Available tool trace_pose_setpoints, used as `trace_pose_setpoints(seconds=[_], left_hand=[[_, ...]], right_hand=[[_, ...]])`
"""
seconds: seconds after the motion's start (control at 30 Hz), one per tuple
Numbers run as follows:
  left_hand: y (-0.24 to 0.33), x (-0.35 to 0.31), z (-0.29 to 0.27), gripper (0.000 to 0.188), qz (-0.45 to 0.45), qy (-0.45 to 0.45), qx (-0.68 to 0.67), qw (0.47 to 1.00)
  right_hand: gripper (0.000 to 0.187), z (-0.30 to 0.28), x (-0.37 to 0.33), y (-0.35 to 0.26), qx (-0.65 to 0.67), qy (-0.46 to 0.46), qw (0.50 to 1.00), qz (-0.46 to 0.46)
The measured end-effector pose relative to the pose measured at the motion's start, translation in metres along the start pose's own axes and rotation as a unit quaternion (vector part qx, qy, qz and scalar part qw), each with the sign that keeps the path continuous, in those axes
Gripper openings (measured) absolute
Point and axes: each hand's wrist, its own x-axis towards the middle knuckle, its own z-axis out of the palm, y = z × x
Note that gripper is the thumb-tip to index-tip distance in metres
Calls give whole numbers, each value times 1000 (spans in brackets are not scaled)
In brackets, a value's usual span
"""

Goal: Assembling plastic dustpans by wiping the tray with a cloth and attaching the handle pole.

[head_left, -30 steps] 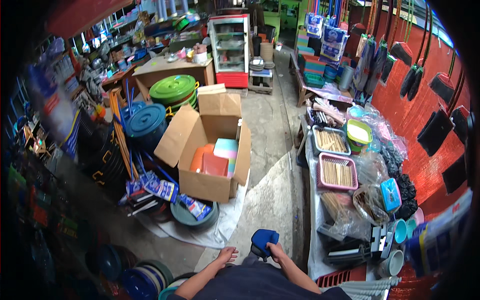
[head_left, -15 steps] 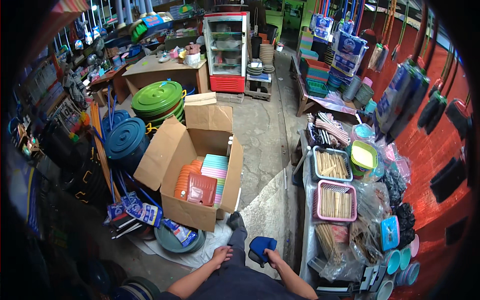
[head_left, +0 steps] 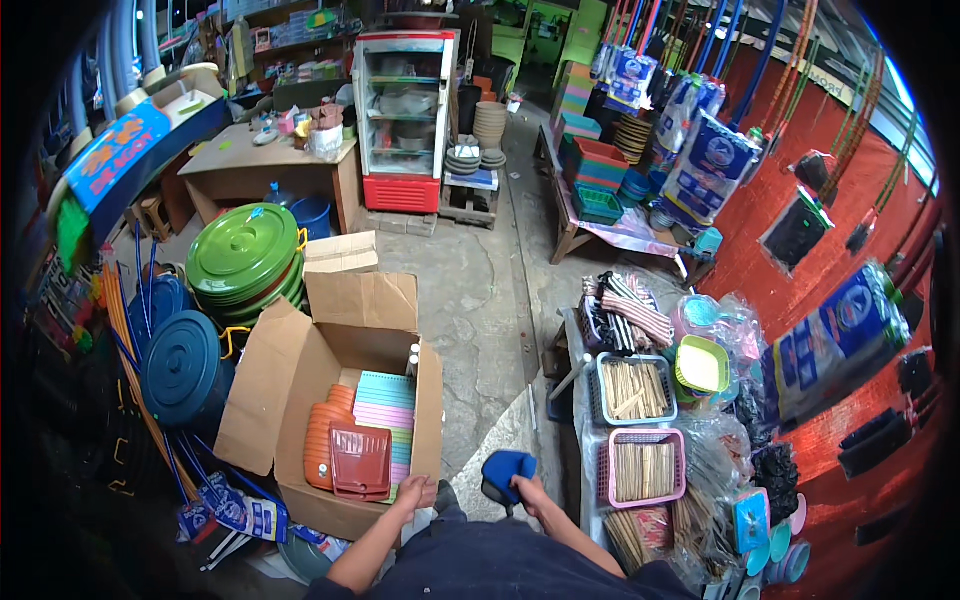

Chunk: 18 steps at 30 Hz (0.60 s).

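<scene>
A blue cap-like item (head_left: 507, 474) with a darker underside is gripped at its right edge by my right hand (head_left: 530, 495), just in front of my body. My left hand (head_left: 415, 493) is empty, its fingers loosely extended, beside the near right corner of the open cardboard box (head_left: 262, 395). From this view I cannot tell whether it touches the box. Inside the box are a reddish-brown plastic piece (head_left: 360, 460), orange ribbed plastic pieces (head_left: 320, 440) and a stack of pastel striped pieces (head_left: 385, 390).
Green lidded tubs (head_left: 245, 240) and a blue lidded bin (head_left: 182, 368) stand left of the box. On the right, a table holds a pink basket (head_left: 607, 470) and a pale blue basket (head_left: 605, 395) of wooden sticks. A red-framed display cabinet (head_left: 402, 195) stands ahead.
My view has shifted, with the box now lower and further left. My left hand has moved left toward the box's near corner. My right hand still holds the blue cap-like item.
</scene>
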Motion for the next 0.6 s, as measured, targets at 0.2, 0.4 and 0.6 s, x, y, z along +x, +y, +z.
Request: trace_pose_setpoints(seconds=[0.2,0.4,0.6], left_hand=[[41,20,1,31,-10,39,-52,998],[29,28,-8,33,-55,121,-144,981],[2,20,2,40,-40,205,-232,950]], right_hand=[[26,37,44,-64,8,-40,999,9],[30,69,80,-113,-134,-98,983,74],[27,120,128,-162,-269,-184,940,98]])
